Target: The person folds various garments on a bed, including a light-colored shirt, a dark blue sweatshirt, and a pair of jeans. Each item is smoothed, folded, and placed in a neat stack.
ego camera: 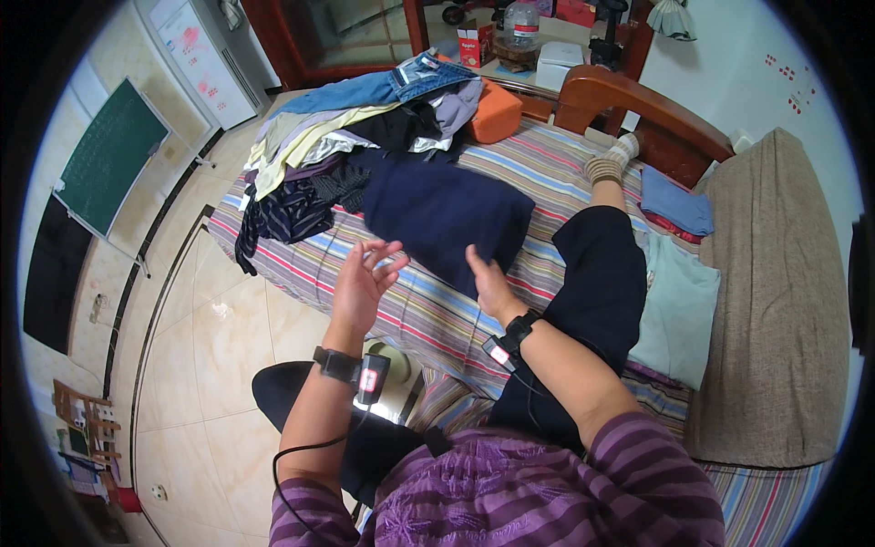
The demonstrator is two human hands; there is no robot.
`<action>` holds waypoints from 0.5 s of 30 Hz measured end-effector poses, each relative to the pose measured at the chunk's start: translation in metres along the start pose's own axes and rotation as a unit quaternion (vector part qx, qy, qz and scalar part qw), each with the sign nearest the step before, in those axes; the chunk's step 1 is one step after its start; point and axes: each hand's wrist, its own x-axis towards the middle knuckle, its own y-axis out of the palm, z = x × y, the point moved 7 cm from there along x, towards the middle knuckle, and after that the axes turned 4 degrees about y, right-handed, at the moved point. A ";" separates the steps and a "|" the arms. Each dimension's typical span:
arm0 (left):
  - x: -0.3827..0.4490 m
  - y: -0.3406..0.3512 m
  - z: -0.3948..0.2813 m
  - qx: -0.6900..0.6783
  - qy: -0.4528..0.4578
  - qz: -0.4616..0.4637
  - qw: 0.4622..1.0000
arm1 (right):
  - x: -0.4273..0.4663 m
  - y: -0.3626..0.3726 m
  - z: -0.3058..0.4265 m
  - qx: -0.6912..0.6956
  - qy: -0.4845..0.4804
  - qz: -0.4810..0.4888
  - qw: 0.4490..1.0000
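A dark navy garment (pixel 444 212), laid out in a flat, roughly rectangular shape, lies on the striped bed sheet (pixel 403 328) before me. Just off its near left edge is my left hand (pixel 366 280), palm turned inward, fingers apart and holding nothing. My right hand (pixel 493 284) is at the garment's near right corner with the thumb raised away from the palm. Its other fingers are mostly hidden, and whether they touch the cloth is unclear. The garment's far left side meets a heap of clothes with blue jeans (pixel 355 89), a pale yellow piece (pixel 307 140) and a dark striped piece (pixel 287 212).
An orange box-shaped object (pixel 495 113) sits beyond the heap. On my right are a folded light green garment (pixel 677 308), folded blue cloth (pixel 673 202) and a long brown cushion (pixel 769 308). The bed's left edge drops to a tiled floor (pixel 225 342).
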 end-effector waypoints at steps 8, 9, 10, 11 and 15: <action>0.016 -0.031 0.091 0.220 -0.035 -0.067 0.972 | 0.014 -0.053 0.004 0.200 0.153 -0.109 0.962; 0.023 -0.027 0.095 0.262 -0.017 -0.059 0.963 | 0.013 -0.054 0.010 0.173 0.150 -0.116 0.966; 0.035 -0.021 0.089 0.303 0.052 -0.028 0.951 | 0.015 -0.055 0.011 0.151 0.159 -0.132 0.967; 0.045 -0.016 0.082 0.380 0.126 -0.009 0.916 | 0.015 -0.056 0.011 0.147 0.156 -0.139 0.967; 0.088 0.044 0.052 0.575 0.331 0.056 0.746 | 0.003 -0.056 0.034 0.048 0.089 -0.183 0.978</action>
